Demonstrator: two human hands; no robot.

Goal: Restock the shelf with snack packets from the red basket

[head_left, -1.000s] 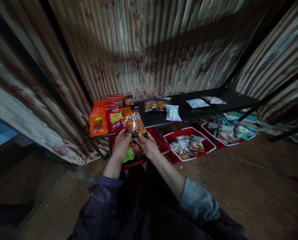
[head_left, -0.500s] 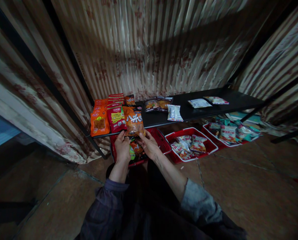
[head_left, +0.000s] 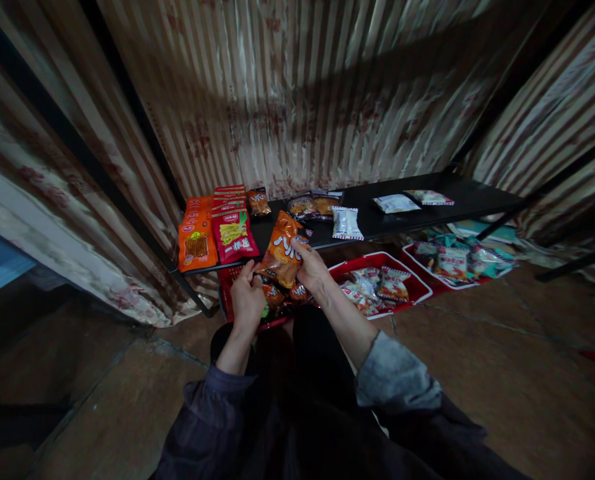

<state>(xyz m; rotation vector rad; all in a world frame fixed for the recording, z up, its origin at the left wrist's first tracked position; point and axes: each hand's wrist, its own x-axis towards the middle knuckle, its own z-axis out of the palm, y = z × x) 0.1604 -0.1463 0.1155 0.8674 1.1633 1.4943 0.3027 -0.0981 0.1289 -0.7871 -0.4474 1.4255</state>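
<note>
An orange snack bag (head_left: 280,250) with white lettering is tilted at the front edge of the black shelf (head_left: 457,203), above a red basket. My right hand (head_left: 311,270) grips its right side. My left hand (head_left: 247,293) is closed at its lower left corner, fingers curled and partly hidden. Beside it on the shelf lie red-and-green snack packets (head_left: 233,233) in an overlapping row and orange packets (head_left: 196,233) at the far left. A smaller orange bag (head_left: 258,202) lies behind. More orange bags (head_left: 273,295) show in the basket under my hands.
Brown snack bags (head_left: 314,205), a white packet (head_left: 347,223) and two flatter packets (head_left: 396,203) lie along the shelf. Below stand a red basket (head_left: 417,300) of white-and-red packets and another basket (head_left: 457,285) of teal ones. Black metal posts (head_left: 132,113) and striped curtains (head_left: 297,87) surround the shelf.
The orange bag has moved right and toward me, away from the red-and-green packets, and is now tilted. My right hand has shifted up along its side. The smaller orange bag behind shows more.
</note>
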